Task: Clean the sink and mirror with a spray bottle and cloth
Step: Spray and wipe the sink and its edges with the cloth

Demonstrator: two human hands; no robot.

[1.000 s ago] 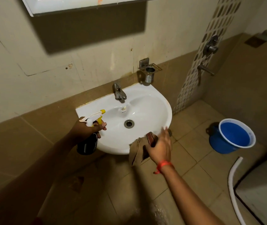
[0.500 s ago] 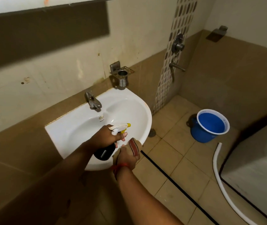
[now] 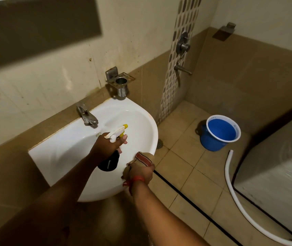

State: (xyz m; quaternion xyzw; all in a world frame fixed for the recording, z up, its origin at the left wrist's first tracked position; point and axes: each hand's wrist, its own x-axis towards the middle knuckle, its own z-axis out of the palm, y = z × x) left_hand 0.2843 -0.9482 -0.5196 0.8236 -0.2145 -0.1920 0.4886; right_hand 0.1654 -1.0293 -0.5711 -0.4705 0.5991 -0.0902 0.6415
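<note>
A white wall-mounted sink (image 3: 65,151) fills the middle of the view, with a steel tap (image 3: 86,116) at its back. My left hand (image 3: 108,145) holds a dark spray bottle (image 3: 110,161) with a white and yellow trigger head over the bowl, nozzle pointing right. My right hand (image 3: 140,173) is closed on a beige cloth (image 3: 143,158) with a red stripe, at the sink's front right rim. Only the shadowed lower edge of the mirror cabinet shows at the top left.
A steel tumbler holder (image 3: 120,82) hangs on the wall behind the sink. A blue bucket (image 3: 218,133) stands on the tiled floor at right, beside a white hose (image 3: 230,176) and a grey appliance (image 3: 280,174). Shower valve (image 3: 182,44) sits on the patterned strip.
The view has swung right and down. My left hand brought the bottle from the sink's left rim over the bowl. My right hand gathered the cloth at the front rim.
</note>
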